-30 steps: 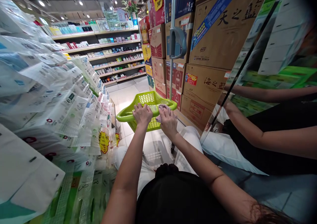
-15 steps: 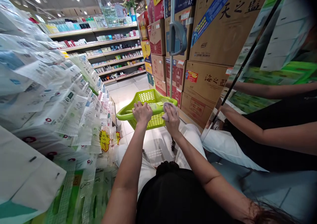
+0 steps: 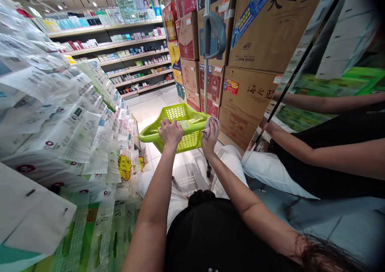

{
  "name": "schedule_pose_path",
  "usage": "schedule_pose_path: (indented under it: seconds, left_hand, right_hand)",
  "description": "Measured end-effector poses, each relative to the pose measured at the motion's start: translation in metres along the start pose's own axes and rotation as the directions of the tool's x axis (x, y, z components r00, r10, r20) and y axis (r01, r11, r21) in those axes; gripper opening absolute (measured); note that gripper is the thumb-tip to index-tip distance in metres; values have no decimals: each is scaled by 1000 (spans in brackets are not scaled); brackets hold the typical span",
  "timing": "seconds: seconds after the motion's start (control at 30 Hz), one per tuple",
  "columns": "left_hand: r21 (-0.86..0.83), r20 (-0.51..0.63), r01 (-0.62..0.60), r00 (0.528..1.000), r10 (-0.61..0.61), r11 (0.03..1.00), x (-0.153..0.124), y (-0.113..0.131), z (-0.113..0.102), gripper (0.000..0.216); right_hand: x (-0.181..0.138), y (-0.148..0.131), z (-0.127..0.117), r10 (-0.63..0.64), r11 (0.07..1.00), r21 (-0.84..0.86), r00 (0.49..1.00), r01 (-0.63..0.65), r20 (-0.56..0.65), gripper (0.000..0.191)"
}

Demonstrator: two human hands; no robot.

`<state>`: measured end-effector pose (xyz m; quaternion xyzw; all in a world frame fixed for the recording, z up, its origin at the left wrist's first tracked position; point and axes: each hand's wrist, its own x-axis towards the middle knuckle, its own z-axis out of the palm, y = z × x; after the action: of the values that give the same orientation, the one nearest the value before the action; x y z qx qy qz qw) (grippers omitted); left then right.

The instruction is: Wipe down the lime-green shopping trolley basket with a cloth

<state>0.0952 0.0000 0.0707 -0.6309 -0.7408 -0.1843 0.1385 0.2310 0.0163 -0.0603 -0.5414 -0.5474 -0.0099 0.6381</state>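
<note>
A lime-green shopping basket cart (image 3: 188, 144) with perforated walls stands in front of me, its rim facing my body. My left hand (image 3: 171, 132) is wrapped over the near rim, left of its middle. At the rim's right corner, my right hand (image 3: 211, 138) holds a crumpled pale pinkish-grey cloth (image 3: 210, 126) against the green plastic. A grey loop handle (image 3: 214, 35) sits on the cart's upright metal pole (image 3: 206, 83), behind and above the right hand. The basket's inside is partly hidden by my left hand.
Packs in clear plastic wrap (image 3: 75, 123) are piled close on the left. Stacked cardboard boxes (image 3: 255, 35) line the right, beside a mirror-like panel (image 3: 300, 144) reflecting an arm. Shelves of small goods (image 3: 135, 51) stand ahead across the tiled floor (image 3: 147, 107).
My right hand and the cloth have slid right along the rim to its corner. My left hand keeps its grip. The view has shifted slightly, with the surroundings sitting a little higher.
</note>
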Motion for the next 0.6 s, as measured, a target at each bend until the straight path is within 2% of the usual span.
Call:
schedule_pose_path:
  seconds: [0.07,0.13,0.2,0.23,0.33,0.37,0.43,0.5,0.53,0.6]
  left_hand:
    - [2,-9,4,1000,-4,1000,0,2,1,41]
    - [1,-10,3,1000,-3,1000,0,2,1,42]
    - [-2,-4,-5,1000,5,1000,-1,2,0,42]
    - [-3,-1,-12,1000,12,1000,-1,2,-1,42]
    - [3,2,-24,1000,24,1000,-2,0,-2,42]
    - [5,3,-24,1000,24,1000,-2,0,-2,43]
    - [10,1,-19,1000,19,1000,-2,-2,-2,43]
    - [9,-1,-16,1000,16,1000,-2,-3,-3,43]
    - [7,-2,-17,1000,17,1000,-2,-4,-3,43]
    - [3,-6,-22,1000,22,1000,-3,-6,-3,42]
  right_hand:
    - [3,-3,-6,-17,1000,-4,998,17,52,57]
    - [4,-6,-14,-130,991,-8,974,134,185,54]
    - [10,-5,-22,-214,974,-16,943,225,255,51]
    - [15,-2,-25,-211,974,-35,948,226,239,50]
    - [38,7,-35,-107,989,-87,989,116,107,49]
    - [45,9,-38,-103,991,-76,988,112,112,48]
    - [59,10,-46,-182,982,-1,956,187,229,44]
    - [74,9,-54,-281,960,109,890,259,359,36]
    - [83,9,-56,-295,955,151,872,255,392,33]
    - [105,6,-57,-220,971,177,894,161,390,33]
